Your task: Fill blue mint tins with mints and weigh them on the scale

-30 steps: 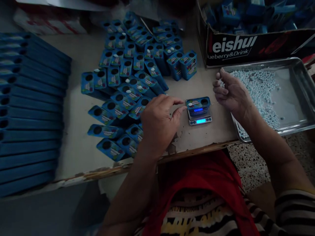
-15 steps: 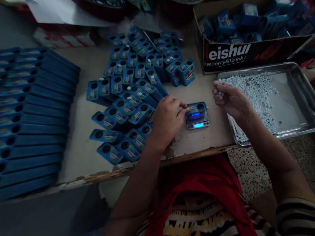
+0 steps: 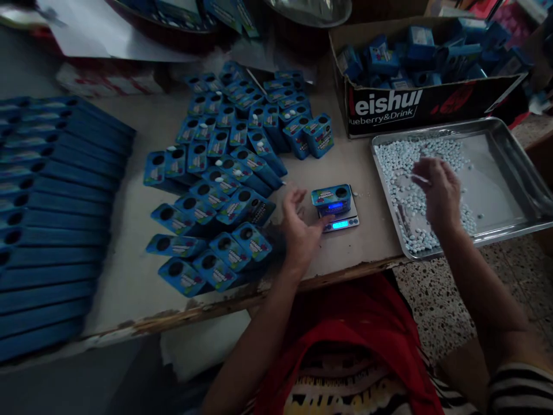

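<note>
A small blue box [image 3: 330,197] with a round dark hole in its top stands on a digital scale [image 3: 341,223] with a lit blue display. My left hand [image 3: 300,230] is just left of them, fingers apart and holding nothing, its thumb at the scale's left front corner. Over a metal tray [image 3: 510,173] hangs my right hand [image 3: 440,193], its fingers loosely bent and apart, with nothing visible in them. Small pale candies [image 3: 401,158] lie in the tray below it.
Many blue boxes [image 3: 224,248] with holes stand upright left of the scale, some with candies on top. More blue boxes [image 3: 56,230] lie in a long stack at the far left. A black carton [image 3: 389,109] filled with blue boxes stands behind the tray.
My left hand has let go of the box on the scale and opened beside it. My right hand has moved right, over the tray; the candies it held no longer show. The camera view has shifted slightly.
</note>
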### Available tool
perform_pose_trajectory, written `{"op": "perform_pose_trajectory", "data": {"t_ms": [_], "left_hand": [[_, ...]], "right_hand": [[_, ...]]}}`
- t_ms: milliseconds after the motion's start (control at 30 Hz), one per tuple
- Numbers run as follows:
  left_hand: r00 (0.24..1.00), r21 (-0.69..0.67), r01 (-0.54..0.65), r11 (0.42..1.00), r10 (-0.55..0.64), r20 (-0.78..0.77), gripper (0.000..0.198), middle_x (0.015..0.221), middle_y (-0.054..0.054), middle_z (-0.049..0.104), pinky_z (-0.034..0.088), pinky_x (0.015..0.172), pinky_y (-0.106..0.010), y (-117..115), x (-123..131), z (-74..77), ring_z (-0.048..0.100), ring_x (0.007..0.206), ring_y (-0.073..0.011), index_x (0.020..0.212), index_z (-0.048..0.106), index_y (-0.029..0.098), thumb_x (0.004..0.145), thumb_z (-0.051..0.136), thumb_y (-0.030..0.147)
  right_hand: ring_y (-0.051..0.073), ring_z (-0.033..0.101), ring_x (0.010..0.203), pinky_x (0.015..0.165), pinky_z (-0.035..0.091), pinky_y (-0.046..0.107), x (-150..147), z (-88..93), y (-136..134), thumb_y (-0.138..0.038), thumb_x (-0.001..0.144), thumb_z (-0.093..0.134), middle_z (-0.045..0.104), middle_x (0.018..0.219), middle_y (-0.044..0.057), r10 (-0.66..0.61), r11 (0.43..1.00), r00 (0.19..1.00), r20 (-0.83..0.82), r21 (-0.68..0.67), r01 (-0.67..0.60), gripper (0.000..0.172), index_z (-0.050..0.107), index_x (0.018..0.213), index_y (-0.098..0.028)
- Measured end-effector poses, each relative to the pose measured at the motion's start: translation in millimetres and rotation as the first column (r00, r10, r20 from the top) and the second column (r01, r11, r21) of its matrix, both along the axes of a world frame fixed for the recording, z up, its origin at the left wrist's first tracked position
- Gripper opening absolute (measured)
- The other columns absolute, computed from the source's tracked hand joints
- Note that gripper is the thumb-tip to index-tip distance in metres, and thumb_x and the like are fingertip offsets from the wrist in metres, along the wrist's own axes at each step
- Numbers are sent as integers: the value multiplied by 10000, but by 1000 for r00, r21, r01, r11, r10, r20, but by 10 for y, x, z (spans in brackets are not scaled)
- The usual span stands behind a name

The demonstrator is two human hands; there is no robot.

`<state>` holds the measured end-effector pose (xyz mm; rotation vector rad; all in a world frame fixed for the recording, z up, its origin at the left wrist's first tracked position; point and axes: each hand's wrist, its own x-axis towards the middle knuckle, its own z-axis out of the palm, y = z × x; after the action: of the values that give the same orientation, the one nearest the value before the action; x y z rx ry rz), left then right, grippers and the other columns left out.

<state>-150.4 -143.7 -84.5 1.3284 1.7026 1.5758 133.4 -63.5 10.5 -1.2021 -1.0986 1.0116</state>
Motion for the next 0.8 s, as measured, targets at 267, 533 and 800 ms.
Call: {"op": "perform_pose_trajectory", "data": {"t_ms": [267, 533, 800], "left_hand": [[764, 136, 410, 902, -258, -591, 266, 1284, -78, 808, 506, 1282, -518, 370, 86, 527, 730, 1285, -294, 1291, 800, 294, 1054, 701, 229], [552, 225, 453, 862, -73, -831, 324, 1260, -44, 833, 402, 1346, -531, 275, 90, 638, 751, 1230, -254, 1304, 808, 349, 1121, 586, 200], [848, 172, 277, 945, -157, -506, 230, 1219, -77, 802, 524, 1219, -498, 280, -72, 370, 742, 1209, -295, 1221, 794, 285, 1014, 769, 380]], "right_hand": [[272, 709, 1063, 924, 611, 416, -744, -339, -220, -683, 947, 756, 744, 1119, 80, 153, 825, 810, -566, -378, -420, 447, 673, 1122, -279], [253, 614, 901, 861, 570, 391, -868, -323, -215, -598, 899, 844, 656, 850, 35, -62, 742, 705, -707, -505, -441, 428, 569, 868, -271], [241, 610, 912, 898, 565, 408, -996, -300, -171, -430, 913, 858, 646, 817, 17, -142, 728, 618, -774, -505, -464, 323, 588, 844, -269]]}}
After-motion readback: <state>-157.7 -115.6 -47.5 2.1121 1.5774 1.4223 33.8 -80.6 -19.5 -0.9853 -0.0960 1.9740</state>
